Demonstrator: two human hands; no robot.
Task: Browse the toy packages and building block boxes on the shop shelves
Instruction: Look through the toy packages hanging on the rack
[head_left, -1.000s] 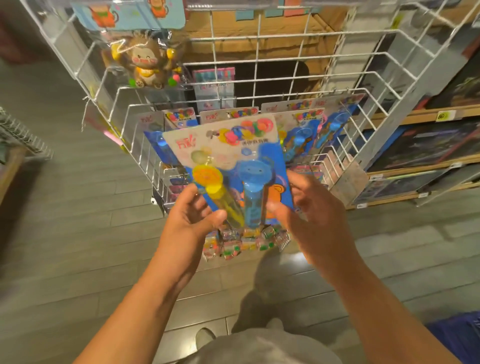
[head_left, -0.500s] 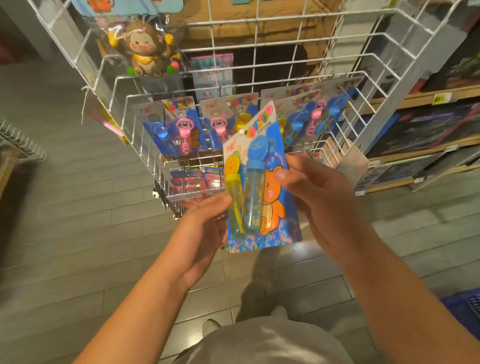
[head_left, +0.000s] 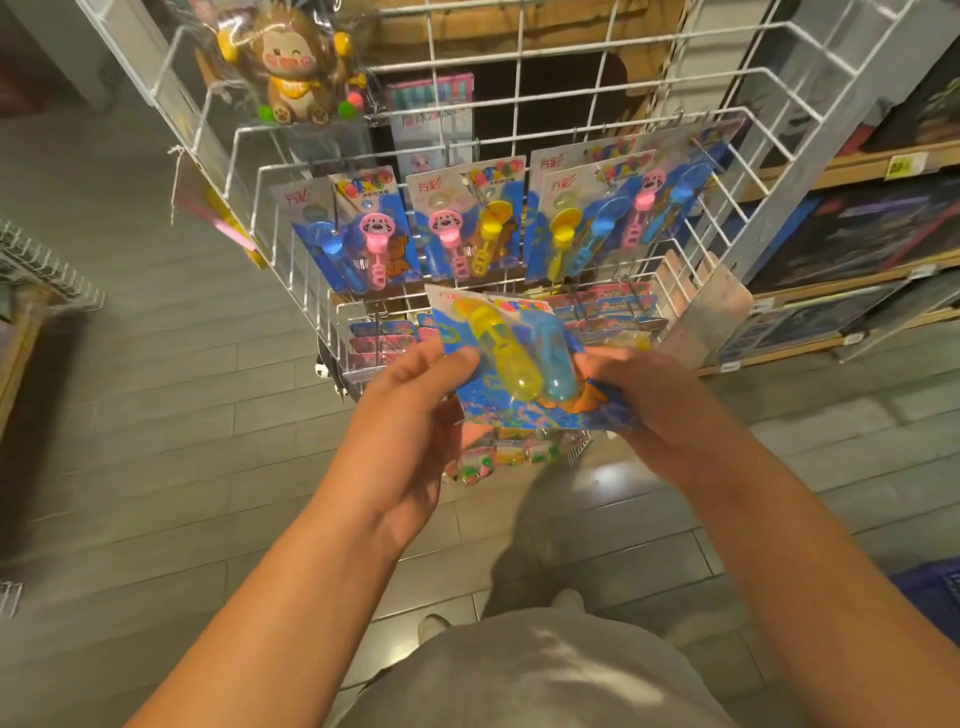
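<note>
I hold a blue bubble-wand toy package (head_left: 519, 364) with a yellow and a blue tube, tilted nearly flat in front of the white wire rack (head_left: 519, 119). My left hand (head_left: 415, 415) grips its left edge, thumb on top. Gripping the right edge is my right hand (head_left: 654, 410), its fingers under the card. Several matching bubble-wand packages (head_left: 467, 228) hang in a row on the rack above. A brown plush-like monkey toy (head_left: 293, 62) in clear wrap hangs at the rack's top left.
Small flat packs (head_left: 382, 338) fill a lower wire basket behind my hands. Wooden shelves with dark boxes (head_left: 857, 234) run along the right. A wire basket edge (head_left: 47, 265) shows at the left and a blue crate (head_left: 935, 592) at the lower right. Grey plank floor lies below.
The package has tipped from upright and facing me to nearly flat, and shifted right and lower. My left hand has moved from under its bottom edge to grip its left side.
</note>
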